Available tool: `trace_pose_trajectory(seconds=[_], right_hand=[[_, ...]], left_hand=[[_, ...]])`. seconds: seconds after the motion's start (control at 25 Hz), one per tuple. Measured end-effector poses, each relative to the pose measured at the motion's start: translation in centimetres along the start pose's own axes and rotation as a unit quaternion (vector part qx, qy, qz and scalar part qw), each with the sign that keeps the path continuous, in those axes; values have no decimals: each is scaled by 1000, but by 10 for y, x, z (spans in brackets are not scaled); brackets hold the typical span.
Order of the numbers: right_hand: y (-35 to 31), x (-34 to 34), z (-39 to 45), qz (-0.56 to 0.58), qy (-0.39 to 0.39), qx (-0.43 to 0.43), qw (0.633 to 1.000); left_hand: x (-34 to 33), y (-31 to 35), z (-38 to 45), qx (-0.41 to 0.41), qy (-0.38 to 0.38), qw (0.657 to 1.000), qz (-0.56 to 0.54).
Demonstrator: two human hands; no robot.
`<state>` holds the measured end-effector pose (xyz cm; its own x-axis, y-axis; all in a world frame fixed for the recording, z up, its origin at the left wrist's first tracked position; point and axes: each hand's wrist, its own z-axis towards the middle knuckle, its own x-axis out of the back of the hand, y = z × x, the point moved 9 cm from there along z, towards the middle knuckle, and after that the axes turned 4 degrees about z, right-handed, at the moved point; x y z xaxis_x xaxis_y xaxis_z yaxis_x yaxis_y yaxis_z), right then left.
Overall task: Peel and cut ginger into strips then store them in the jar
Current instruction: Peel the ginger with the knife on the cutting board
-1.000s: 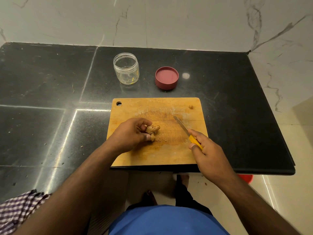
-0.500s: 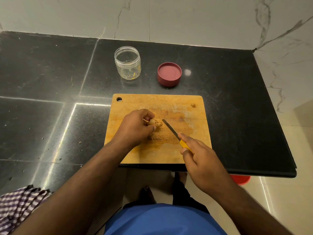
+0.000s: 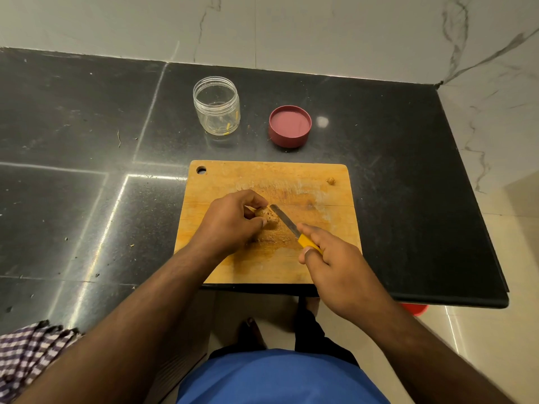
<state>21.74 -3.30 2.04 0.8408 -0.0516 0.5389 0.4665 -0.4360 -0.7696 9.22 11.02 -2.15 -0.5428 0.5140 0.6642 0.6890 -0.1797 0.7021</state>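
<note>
— Two hands on the cutting board (image 3: 221, 182), is that the count?

— Two, both mine. Item one: my left hand (image 3: 230, 220), fingers and thumb curled round the ginger (image 3: 267, 214), pinching it down near the middle of the board. Item two: my right hand (image 3: 335, 266), over the board's near right part, gripping the yellow handle of the knife (image 3: 294, 228).

— Where does the blade lie?

— It runs from my right hand up toward the board's centre, its tip beside the ginger's right end. Touching or just short of it, I cannot tell. The ginger is brown and knobbly, skin on the part that shows; the rest sits hidden under my fingers.

— Anything else on the board?

— One small brown bit (image 3: 330, 181) near the far right corner, well apart from the ginger. One round hole at the far left corner. A dusting of fine scrapings just below the ginger.

— And off the board?

— One clear jar (image 3: 216, 104), upright, lid off, beyond the board's far left corner; a few thin yellow strips lie at its bottom. One red lid (image 3: 289, 126), lying with its hollow side up, beyond the board's far edge, to the right of the jar and apart from it. All stand on the black countertop (image 3: 73, 126). One checked cloth (image 3: 26, 354) lies well to the board's near left, at the counter's edge.
</note>
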Motion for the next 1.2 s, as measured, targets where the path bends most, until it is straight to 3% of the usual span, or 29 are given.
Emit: trace_pose_trajectory(seconds=[0.64, 1.2], right_hand=[[-22, 4, 7, -38, -34, -42, 998], [-31, -5, 20, -204, -76, 10, 976]], left_hand=[[0, 12, -8, -42, 39, 998, 37], [0, 12, -8, -45, 39, 997, 44]])
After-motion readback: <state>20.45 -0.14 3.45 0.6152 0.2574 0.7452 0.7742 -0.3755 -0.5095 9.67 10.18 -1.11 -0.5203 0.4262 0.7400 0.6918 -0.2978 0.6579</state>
